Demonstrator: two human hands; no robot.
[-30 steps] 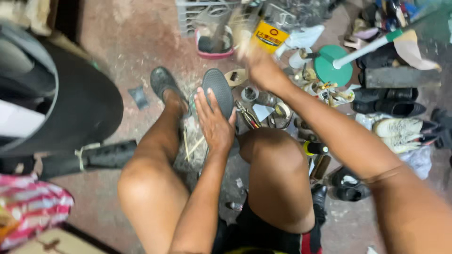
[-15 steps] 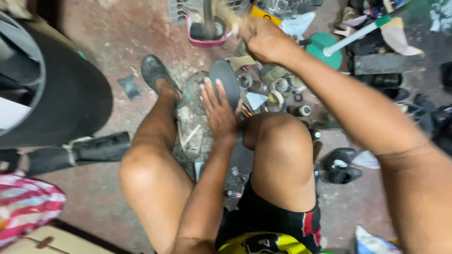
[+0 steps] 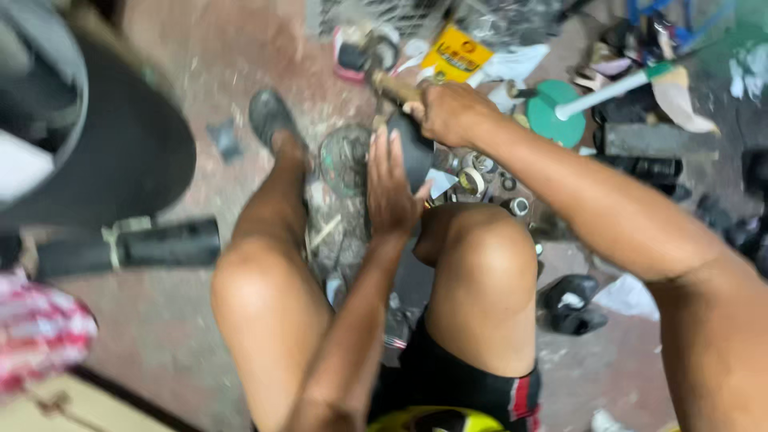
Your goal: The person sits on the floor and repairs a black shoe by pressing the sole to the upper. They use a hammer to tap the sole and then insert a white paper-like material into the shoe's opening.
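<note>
- While the person sits with bare knees apart, the left hand [image 3: 392, 188] lies flat and open — fingers straight, palm pressed on the dark sole [image 3: 414, 148] of a shoe held upside down between the knees.
- The right hand [image 3: 450, 112] is closed in a fist round a wooden handle [image 3: 394, 86], just above the sole's far end; the handle runs up and left from the fist, and its head is too blurred to make out.
- The sole stands over the floor [image 3: 208, 72] between the legs, near the middle of the view, with the left hand touching it and the right fist just beside it.
- A round grey disc [image 3: 344, 160] sits just left of the sole, near the left shin.
- The left foot wears a dark sandal [image 3: 268, 116], set on the floor further out.
- Beyond the fist lie a yellow packet [image 3: 458, 54] and a green round lid [image 3: 552, 120] with a white stick [image 3: 608, 84] across it — both toward the far edge of the floor.
- Small tape rolls [image 3: 472, 180] lie by the right knee.
- A black shoe [image 3: 570, 304] rests on the floor to the right of the right thigh.
- A large black curved object [image 3: 120, 152] fills the left side.
</note>
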